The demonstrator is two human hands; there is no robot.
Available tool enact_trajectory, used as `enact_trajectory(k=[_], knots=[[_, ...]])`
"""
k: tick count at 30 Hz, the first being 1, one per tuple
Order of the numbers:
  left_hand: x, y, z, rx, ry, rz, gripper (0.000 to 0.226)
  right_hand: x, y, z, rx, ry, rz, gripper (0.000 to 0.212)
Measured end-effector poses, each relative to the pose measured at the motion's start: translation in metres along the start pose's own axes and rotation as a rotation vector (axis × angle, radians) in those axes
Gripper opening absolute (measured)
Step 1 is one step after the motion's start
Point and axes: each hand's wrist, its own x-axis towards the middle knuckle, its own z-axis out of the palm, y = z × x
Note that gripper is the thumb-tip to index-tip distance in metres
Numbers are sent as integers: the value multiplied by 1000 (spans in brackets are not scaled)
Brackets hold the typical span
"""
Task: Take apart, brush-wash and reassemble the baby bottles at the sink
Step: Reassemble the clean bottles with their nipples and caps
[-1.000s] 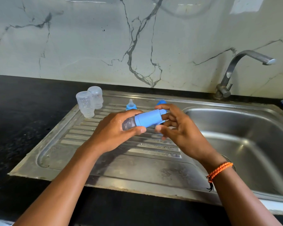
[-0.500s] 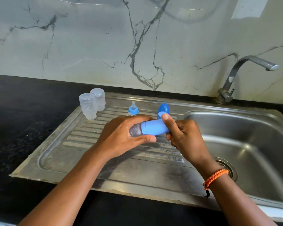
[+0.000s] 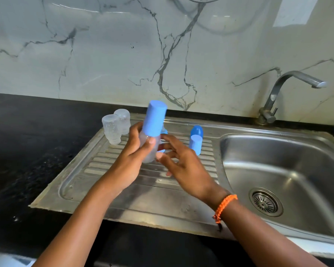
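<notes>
Holding a capped bottle point(image 3: 150, 139) upright over the ribbed drainboard point(image 3: 123, 191), the left hand point(image 3: 132, 160) wraps its fingers and thumb round the clear lower body, the thumb tip pressed on the front just below the blue cap point(image 3: 155, 117). Gripping the body and not the cap leaves the top free, a hold that suits a bottle about to be set down on its base or checked for fit. The bottle tilts slightly to the right, and its base is hidden behind the hands, so whether it touches the drainboard cannot be told.

The right hand point(image 3: 183, 166) is spread, its fingers nearly straight and apart, holding nothing; the fingertips lie just beside the bottle's lower body, and contact cannot be confirmed. This reads as a hand either steadying the bottle or letting go of it.

Two clear bottle bodies point(image 3: 115, 128) stand inverted, touching, at the back left of the drainboard, probably so that water runs out of them. A second blue cap point(image 3: 195, 143) stands to the right of the hands, with a rounded blue piece point(image 3: 197, 130) close behind it; another small blue part shows between the hands but is too hidden to name. These loose parts suggest that reassembly is only partly done. The basin point(image 3: 278, 170) and tap point(image 3: 289, 83) lie to the right, and no water is seen running.
</notes>
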Motion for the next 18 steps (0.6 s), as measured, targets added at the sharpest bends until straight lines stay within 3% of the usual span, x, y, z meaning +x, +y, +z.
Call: enact_trajectory(k=[7,12,15,18], knots=[[-21,2,-91,-24,322,-121,42,67,-9,91,-132,-51,-29,59],[-25,-20,-152,83,540,-150,31,123,-11,172,-150,-95,33,51],[-19,-37,-182,206,714,-265,26,146,-11,200,-141,-130,73,48],[-14,-40,-195,381,762,-338,35,156,-8,216,-155,-182,92,32]])
